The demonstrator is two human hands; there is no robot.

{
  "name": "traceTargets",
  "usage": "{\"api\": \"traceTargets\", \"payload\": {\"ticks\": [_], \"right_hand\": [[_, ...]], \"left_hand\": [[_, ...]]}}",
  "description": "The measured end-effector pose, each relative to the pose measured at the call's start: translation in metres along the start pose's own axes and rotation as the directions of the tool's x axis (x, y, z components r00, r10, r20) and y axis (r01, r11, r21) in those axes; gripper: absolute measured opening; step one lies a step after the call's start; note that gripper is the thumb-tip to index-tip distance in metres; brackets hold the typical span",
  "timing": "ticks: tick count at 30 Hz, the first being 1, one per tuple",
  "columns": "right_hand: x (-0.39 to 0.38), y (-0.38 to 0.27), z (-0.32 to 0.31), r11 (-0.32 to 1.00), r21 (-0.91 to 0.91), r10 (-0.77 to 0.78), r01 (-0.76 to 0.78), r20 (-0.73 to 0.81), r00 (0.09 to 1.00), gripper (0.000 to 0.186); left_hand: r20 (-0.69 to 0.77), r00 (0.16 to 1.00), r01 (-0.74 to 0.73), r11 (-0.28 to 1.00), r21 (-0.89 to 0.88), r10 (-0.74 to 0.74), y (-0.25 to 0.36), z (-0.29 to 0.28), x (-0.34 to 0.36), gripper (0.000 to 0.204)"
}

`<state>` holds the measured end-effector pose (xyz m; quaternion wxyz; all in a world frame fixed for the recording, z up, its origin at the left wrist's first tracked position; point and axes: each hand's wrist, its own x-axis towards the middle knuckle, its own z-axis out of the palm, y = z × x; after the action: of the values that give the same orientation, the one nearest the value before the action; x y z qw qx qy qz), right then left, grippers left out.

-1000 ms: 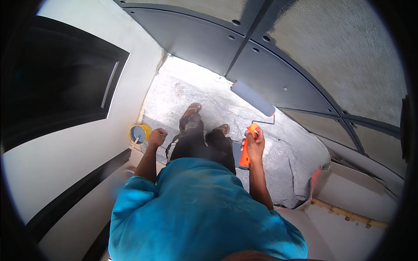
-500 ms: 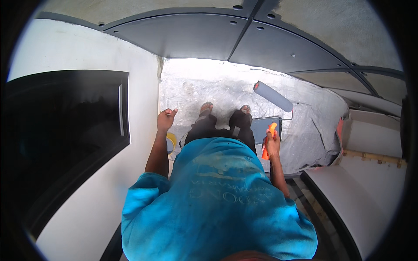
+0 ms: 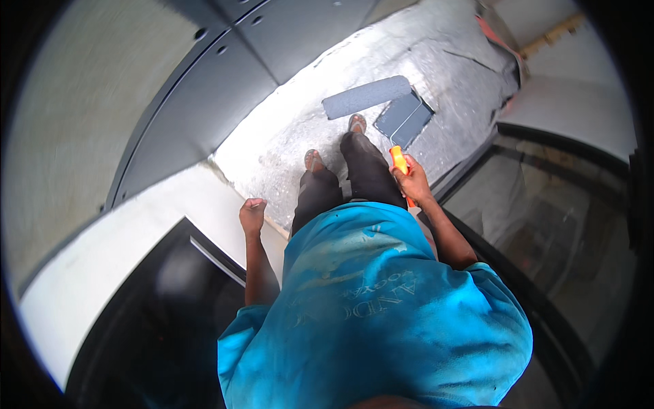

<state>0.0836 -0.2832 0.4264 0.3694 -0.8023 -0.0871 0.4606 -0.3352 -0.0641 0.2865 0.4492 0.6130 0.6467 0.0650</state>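
Observation:
My right hand [image 3: 413, 178] grips the orange-and-yellow handle [image 3: 399, 158] of a paint roller, held right of my legs. Its long grey sleeve [image 3: 364, 97] reaches out past my feet, partly over a dark grey paint tray [image 3: 394, 121] that lies on the pale, wrinkled sheet [image 3: 463, 88]. My left hand [image 3: 253, 210] is raised at my left side near the white wall, its fingers curled and pressed together; what they hold, if anything, is too small to make out.
Dark grey panels [image 3: 170, 136] with round fixings run along the upper left, beside rough beige panels [image 3: 82, 129]. A white wall [image 3: 129, 238] with a black-framed dark panel [image 3: 163, 313] stands at lower left. Glazing in a black frame [image 3: 518, 225] lies at right; wooden battens [image 3: 552, 37] sit at upper right.
My body and view have turned rightward, so the panels now sit upper left and the glazing shows at right. The roller sleeve now points left across the tray. The yellow bucket has left view.

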Motion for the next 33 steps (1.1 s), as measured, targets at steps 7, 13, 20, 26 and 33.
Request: {"api": "traceTargets", "payload": {"ticks": [7, 13, 20, 26, 33], "right_hand": [[-0.047, 0.084, -0.031, 0.998, 0.025, 0.058, -0.053, -0.374, 0.926, 0.030], [-0.073, 0.129, -0.056, 0.984, 0.176, 0.106, 0.006, -0.617, 0.780, 0.028], [-0.055, 0.141, -0.103, 0.889, 0.423, 0.190, 0.177, -0.691, 0.697, 0.017], [-0.025, 0.132, -0.159, 0.853, 0.461, 0.202, 0.245, -0.724, 0.660, 0.019], [0.031, 0.083, -0.212, 0.814, 0.493, 0.207, 0.308, -0.741, 0.639, 0.016]], "left_hand": [[0.284, 0.954, -0.095, 0.995, -0.010, 0.094, 0.077, 0.008, 0.070, 0.022], [0.419, 0.874, -0.342, 0.923, 0.173, 0.246, 0.151, 0.060, 0.111, 0.040], [0.464, 0.839, -0.493, 0.760, 0.423, 0.286, 0.275, 0.132, 0.116, 0.040], [0.329, 0.695, -0.718, 0.600, 0.354, 0.639, 0.372, 0.171, 0.121, 0.034], [-0.136, 0.114, -0.958, 0.145, 0.246, 0.984, 0.625, 0.176, 0.121, 0.007]]}}
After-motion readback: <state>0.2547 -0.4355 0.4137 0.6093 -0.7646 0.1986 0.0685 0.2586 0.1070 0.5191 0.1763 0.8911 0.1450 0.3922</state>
